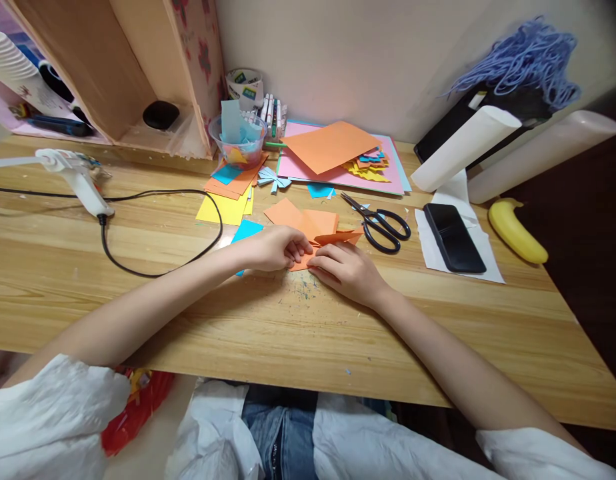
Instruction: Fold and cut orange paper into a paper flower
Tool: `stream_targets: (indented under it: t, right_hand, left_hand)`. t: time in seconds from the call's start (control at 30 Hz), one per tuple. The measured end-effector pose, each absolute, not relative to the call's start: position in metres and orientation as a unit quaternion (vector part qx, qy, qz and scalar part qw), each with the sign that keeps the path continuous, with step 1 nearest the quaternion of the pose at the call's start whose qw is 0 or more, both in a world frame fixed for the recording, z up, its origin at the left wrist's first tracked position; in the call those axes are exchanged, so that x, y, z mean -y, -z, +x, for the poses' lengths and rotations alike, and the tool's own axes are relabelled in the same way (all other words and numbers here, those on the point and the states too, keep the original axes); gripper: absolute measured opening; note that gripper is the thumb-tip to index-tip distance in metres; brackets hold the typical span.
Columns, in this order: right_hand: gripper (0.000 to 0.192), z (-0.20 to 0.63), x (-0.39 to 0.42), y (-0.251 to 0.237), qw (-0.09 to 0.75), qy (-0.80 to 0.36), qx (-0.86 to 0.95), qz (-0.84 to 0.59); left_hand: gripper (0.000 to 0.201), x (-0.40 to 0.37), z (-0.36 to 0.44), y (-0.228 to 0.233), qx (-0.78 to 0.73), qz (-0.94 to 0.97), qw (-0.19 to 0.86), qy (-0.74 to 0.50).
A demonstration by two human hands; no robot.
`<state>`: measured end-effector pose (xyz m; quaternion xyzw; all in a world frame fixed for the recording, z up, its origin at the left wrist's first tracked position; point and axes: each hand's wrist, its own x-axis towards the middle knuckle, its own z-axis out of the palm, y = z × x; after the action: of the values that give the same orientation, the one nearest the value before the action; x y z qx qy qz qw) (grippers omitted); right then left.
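Wood-grain desk, specked with small marks near the work; orange paper lies between the two hands, with scissors resting to the right. Left hand curls its fingers at the paper's left side and right hand lies bent-fingered over its right, beside a raised flap; whether either pinches or merely presses, cannot tell. Step in hand judged to be folding: edges should be matched first, the paper pinned flat against the desk, then the crease run firmly with one fingertip from the middle outward
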<state>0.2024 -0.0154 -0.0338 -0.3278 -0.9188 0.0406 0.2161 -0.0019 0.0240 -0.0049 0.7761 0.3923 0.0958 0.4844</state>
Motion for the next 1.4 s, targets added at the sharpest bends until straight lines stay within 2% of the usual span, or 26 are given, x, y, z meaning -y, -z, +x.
stream_targets:
  t: [0.37,0.7,1.07,1.27,1.4]
  right_hand:
    - [0.018,0.2,0.014,0.029,0.213,-0.056,0.903,-0.37]
    - [0.013,0.197,0.016,0.028,0.218,-0.093,0.894,-0.381]
    - [0.011,0.192,0.019,0.029,0.232,-0.13,0.877,-0.399]
    - [0.012,0.193,0.019,0.029,0.236,-0.126,0.88,-0.392]
    - [0.012,0.193,0.019,0.029,0.235,-0.124,0.88,-0.393]
  left_hand:
    - [0.032,-0.023,-0.001,0.004,-0.393,0.769,0.493,-0.107]
    - [0.037,-0.022,0.0,-0.001,-0.394,0.764,0.502,-0.094]
    - [0.029,-0.026,-0.002,0.0,-0.382,0.766,0.511,-0.082]
    - [0.041,-0.036,-0.009,0.011,-0.346,0.715,0.603,-0.074]
    - [0.042,-0.035,-0.008,0.012,-0.357,0.711,0.6,-0.087]
